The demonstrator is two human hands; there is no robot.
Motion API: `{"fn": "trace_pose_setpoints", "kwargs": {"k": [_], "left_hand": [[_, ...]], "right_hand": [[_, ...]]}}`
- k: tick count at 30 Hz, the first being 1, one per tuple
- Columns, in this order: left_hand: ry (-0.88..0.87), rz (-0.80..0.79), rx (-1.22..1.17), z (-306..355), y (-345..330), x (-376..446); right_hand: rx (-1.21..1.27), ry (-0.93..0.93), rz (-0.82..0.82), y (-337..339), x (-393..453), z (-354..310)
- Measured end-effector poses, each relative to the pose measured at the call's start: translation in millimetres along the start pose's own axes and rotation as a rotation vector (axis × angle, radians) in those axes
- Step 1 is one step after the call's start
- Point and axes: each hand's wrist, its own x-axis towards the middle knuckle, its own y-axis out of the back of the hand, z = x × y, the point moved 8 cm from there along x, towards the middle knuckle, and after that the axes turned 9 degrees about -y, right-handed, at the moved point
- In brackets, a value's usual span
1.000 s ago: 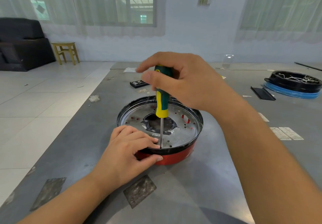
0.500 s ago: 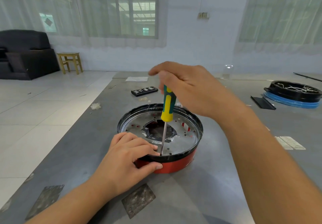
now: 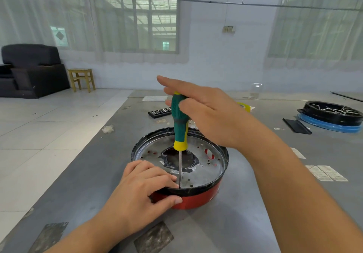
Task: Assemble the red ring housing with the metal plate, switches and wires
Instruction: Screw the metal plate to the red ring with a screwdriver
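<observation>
Two bare hands work at the near middle of a grey table (image 3: 78,174), and far off to the left sit a black sofa (image 3: 29,70) and a small wooden stool (image 3: 81,78) on the tiled floor. Coming in from the left, the left hand (image 3: 141,191) grips the near rim of the red ring housing (image 3: 196,198), fingers curled over the black edge onto the metal plate (image 3: 208,172), thumb pressed against the red wall below. The housing rests flat on the table, the perforated plate seated inside it with a dark, ragged central opening. Just right of those fingertips, a green and yellow screwdriver (image 3: 179,127) stands upright, its tip down on the plate by the near rim. The right hand (image 3: 208,113) is up at the handle, fingers nearly straight and spread, touching the green grip from the right rather than wrapping it. Behind, a black remote-like strip (image 3: 160,112) lies on the table. Well apart at the far right, a black ring housing (image 3: 332,113) holding white wires sits on a blue ring (image 3: 330,128), a flat black piece (image 3: 296,126) just beside it.
</observation>
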Motion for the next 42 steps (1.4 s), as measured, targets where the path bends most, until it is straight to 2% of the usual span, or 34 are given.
{"fn": "trace_pose_setpoints", "kwargs": {"k": [4, 8, 10, 14, 17, 20, 22, 26, 29, 33, 35, 38, 40, 42], "left_hand": [[0.001, 0.004, 0.002, -1.5, -1.1, -0.6], [-0.002, 0.003, 0.002, -2.2, -1.7, -0.8], [0.001, 0.004, 0.002, -2.6, -1.5, -1.2], [0.003, 0.004, 0.004, -2.5, -1.9, -1.3], [0.006, 0.006, -0.004, -1.9, -1.4, -0.5], [0.012, 0.004, -0.015, -2.2, -0.9, -0.8], [0.014, -0.003, -0.011, -2.6, -1.1, -1.1], [0.02, -0.009, 0.007, -3.9, -1.8, -1.6], [0.022, -0.004, 0.0, -4.2, -1.6, -2.2], [0.025, -0.013, 0.007, -4.7, -2.3, -2.1], [0.028, -0.017, 0.009, -5.1, -2.4, -2.6], [0.032, -0.02, 0.007, -4.6, -2.2, -2.7], [0.032, -0.016, -0.002, -4.0, -2.0, -2.2], [0.034, -0.012, -0.007, -3.7, -1.2, -1.8]], "right_hand": [[-0.112, 0.073, 0.056, 5.0, -2.6, -10.7], [-0.297, 0.076, 0.209, 5.0, -5.1, -16.2], [-0.262, 0.042, 0.16, 0.9, -4.4, -16.3], [-0.007, -0.018, 0.018, 1.5, -5.8, -13.2], [-0.149, 0.03, 0.111, 4.5, -7.1, -15.7], [-0.338, -0.004, 0.258, 10.2, -5.8, -12.1], [-0.342, -0.046, 0.216, 11.2, -5.1, -7.9], [-0.137, -0.1, -0.012, 7.4, -5.1, 0.8], [-0.137, -0.017, 0.001, 10.6, -6.1, -3.4], [-0.222, 0.029, 0.159, 11.4, -6.0, -8.7], [-0.237, 0.0, 0.122, 6.0, -4.9, -8.6], [-0.085, -0.072, -0.041, 2.4, -6.5, -5.8], [-0.139, -0.025, -0.051, 6.5, -9.2, -10.9], [-0.203, 0.027, 0.017, 11.7, -10.5, -14.9]]}}
